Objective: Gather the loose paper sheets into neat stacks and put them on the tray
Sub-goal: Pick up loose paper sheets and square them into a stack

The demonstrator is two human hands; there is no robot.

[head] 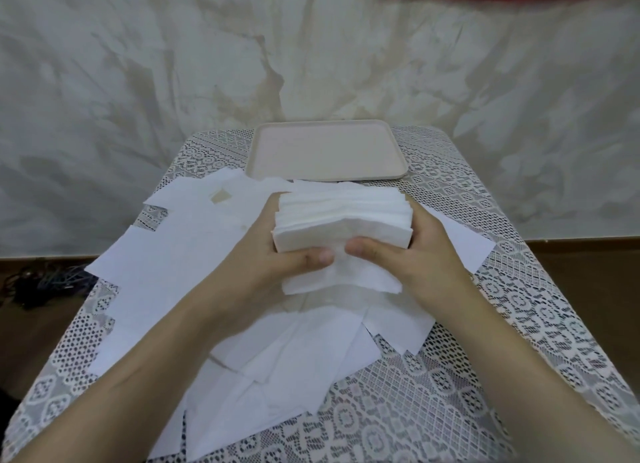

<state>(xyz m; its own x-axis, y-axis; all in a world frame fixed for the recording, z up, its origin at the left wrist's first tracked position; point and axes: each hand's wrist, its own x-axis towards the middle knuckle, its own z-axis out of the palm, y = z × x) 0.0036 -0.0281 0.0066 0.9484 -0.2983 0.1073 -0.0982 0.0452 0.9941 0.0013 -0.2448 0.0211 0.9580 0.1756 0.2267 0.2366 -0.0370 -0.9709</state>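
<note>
Loose sheets (162, 251) litter the cloth at left. The left hand (273, 258) curls round the stack's left end, thumb on its near face. The stack (343, 217) is held edges up, just short of the tray (327, 151). The right hand (412, 251) clasps the other end. The paper looks light, limp and slippery, so it is probably best squeezed at both ends, or sheets may fan out.

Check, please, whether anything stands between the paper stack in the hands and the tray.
Nothing visible blocks it. The left hand and right hand grip the stack just short of the tray, whose surface is bare; only flat loose sheets lie between them.
</note>
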